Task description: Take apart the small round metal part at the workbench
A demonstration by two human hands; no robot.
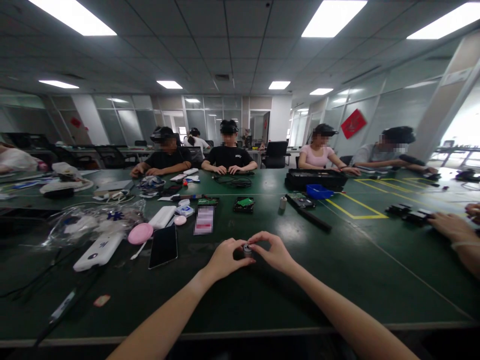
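Observation:
In the middle of the table a small silvery metal cylinder (247,248) stands between my two hands. My left hand (226,257) curls its thumb and fingers around its left side. From the right, the fingertips of my right hand (273,251) pinch at its top. Something dark shows on the top, too small to make out. A similar small cylinder (283,202) stands upright farther back on the right. Left of my hands lie a black-screened phone (163,248) and another phone with a lit screen (204,220).
Farther back lie a hard drive (244,204), an opened drive (300,201), a black strip (314,219) and a blue tray (319,191). Leftward are a white device (99,251), a pink disc (140,233) and clear plastic bags. A co-worker's hand (448,225) rests at the right edge.

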